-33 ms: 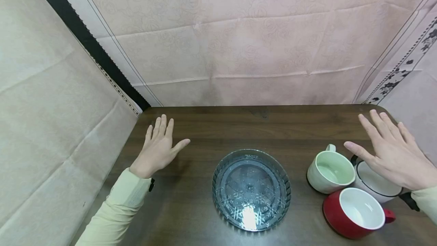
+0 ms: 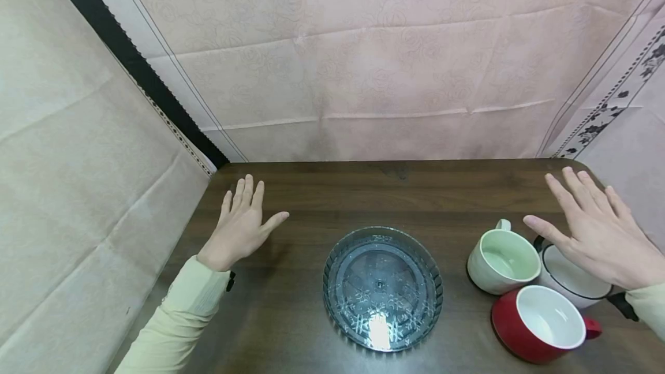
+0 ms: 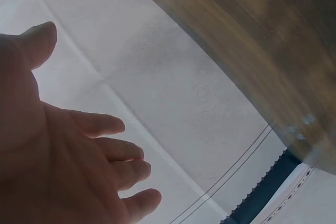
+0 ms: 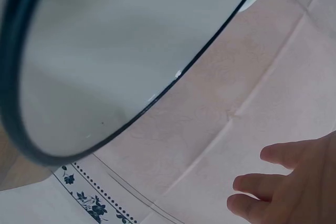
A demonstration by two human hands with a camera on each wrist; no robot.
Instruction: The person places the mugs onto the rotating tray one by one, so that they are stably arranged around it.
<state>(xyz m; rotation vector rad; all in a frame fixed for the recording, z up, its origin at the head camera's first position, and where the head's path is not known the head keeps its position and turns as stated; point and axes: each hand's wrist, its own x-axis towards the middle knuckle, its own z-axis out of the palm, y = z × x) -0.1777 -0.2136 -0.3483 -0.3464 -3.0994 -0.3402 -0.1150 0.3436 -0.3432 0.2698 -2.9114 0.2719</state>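
Observation:
My left hand (image 2: pixel 235 232) is held above the left part of the wooden table, fingers straight and thumb spread, with nothing in it. In the left wrist view its palm and fingers (image 3: pixel 131 174) show against the cloth. On the right, my right hand (image 2: pixel 605 235) reaches over a white mug with a dark rim (image 2: pixel 563 273) and partly hides it. Its fingers are extended and grip nothing. Beside that mug stand a pale green mug (image 2: pixel 501 270) and a red mug with a white inside (image 2: pixel 530 333). The dark-rimmed mug looms large in the right wrist view.
A round blue-tinted glass dish (image 2: pixel 381 290) with a fluted edge sits at the middle of the wooden table (image 2: pixel 322 195). Pale patterned cloth (image 2: pixel 363 74) hangs behind the table, and more cloth (image 2: pixel 88 189) lines the left side.

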